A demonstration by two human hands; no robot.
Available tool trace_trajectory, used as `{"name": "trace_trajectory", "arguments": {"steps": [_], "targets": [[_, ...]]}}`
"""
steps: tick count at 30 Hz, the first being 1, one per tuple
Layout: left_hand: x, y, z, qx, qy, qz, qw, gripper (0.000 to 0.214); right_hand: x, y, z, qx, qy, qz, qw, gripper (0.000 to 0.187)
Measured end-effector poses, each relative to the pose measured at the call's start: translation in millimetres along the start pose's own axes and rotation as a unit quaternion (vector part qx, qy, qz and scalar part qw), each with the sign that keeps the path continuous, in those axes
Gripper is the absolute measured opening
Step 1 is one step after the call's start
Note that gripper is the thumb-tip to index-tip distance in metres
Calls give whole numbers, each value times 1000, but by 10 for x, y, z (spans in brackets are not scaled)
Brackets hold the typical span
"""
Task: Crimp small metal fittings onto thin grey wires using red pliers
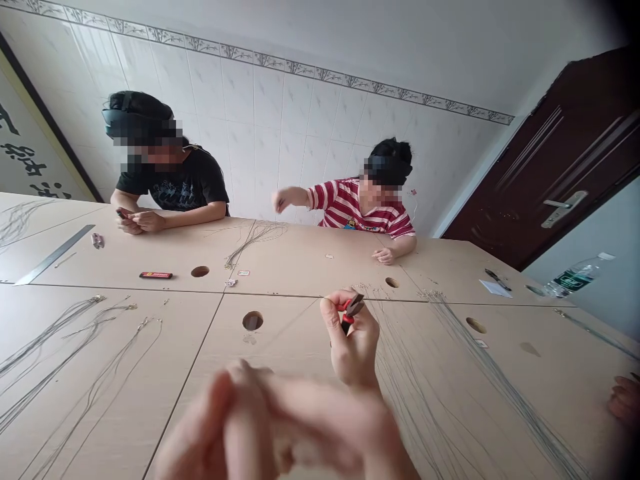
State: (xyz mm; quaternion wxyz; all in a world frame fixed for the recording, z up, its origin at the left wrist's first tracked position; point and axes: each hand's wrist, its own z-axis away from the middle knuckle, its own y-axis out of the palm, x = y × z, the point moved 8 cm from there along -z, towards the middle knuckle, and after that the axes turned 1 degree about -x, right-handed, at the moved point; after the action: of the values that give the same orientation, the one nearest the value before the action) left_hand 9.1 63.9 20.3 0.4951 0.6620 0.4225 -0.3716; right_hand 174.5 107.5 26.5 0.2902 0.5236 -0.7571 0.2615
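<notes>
My right hand is raised over the table with its fingers curled round a small pair of pliers. The short dark jaws point up and to the right, and red and black parts of the handles show between the fingers. Much closer to the camera is my left hand, badly smeared, with its fingers bent and overlapping the right forearm in view. What it may hold cannot be made out. Thin grey wires run along the table to the right of my hands.
Wire bundles lie at left, and another bundle lies across the table. Two people sit opposite. A red-and-black packet, a steel ruler and a water bottle are on the table. Round holes pierce the tabletop. Another person's hand shows at right.
</notes>
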Motion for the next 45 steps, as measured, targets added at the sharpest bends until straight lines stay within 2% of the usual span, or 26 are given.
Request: {"name": "trace_trajectory", "arguments": {"steps": [1, 3, 6, 10, 13, 16, 18, 20, 22, 24, 28, 32, 38, 45], "targets": [[-135, -27, -10, -23, 41, 32, 998, 42, 17, 15, 10, 1, -5, -3, 1000, 16], [-418, -120, -20, -104, 156, 119, 975, 42, 60, 58, 37, 11, -19, -10, 1000, 16], [-583, -162, -97, -170, 224, 148, 948, 45, 134, 163, 94, 47, -45, -15, 998, 17], [-486, -287, -246, -227, 249, 141, 931, 45, 220, 300, 166, 91, -82, -11, 992, 23], [-275, -363, -363, -254, 216, 105, 937, 41, 247, 387, 198, 124, -96, -21, 987, 25], [-100, -313, -474, -232, 150, 19, 961, 40, 245, 420, 206, 139, -99, -30, 985, 25], [-33, -218, -526, -181, 108, -26, 977, 40, 236, 407, 197, 136, -100, -28, 985, 25], [28, -93, -554, -107, 60, -58, 991, 39, 225, 375, 180, 127, -100, -21, 987, 24], [102, 19, -547, -39, 5, -106, 994, 40, 216, 333, 158, 116, -97, -12, 988, 24], [158, 60, -526, -13, -26, -174, 984, 41, 213, 298, 139, 110, -96, 3, 989, 22], [201, 36, -517, -37, -34, -239, 970, 44, 222, 263, 118, 105, -100, 31, 989, 20], [182, 56, -522, -35, -29, -227, 973, 45, 226, 250, 113, 98, -105, 31, 989, 19], [162, 73, -491, -35, -55, -208, 976, 28, 210, 226, 99, 87, -99, 44, 990, 16], [167, 100, -496, -17, -43, -202, 978, 24, 186, 207, 85, 82, -95, 52, 991, 13]]}}
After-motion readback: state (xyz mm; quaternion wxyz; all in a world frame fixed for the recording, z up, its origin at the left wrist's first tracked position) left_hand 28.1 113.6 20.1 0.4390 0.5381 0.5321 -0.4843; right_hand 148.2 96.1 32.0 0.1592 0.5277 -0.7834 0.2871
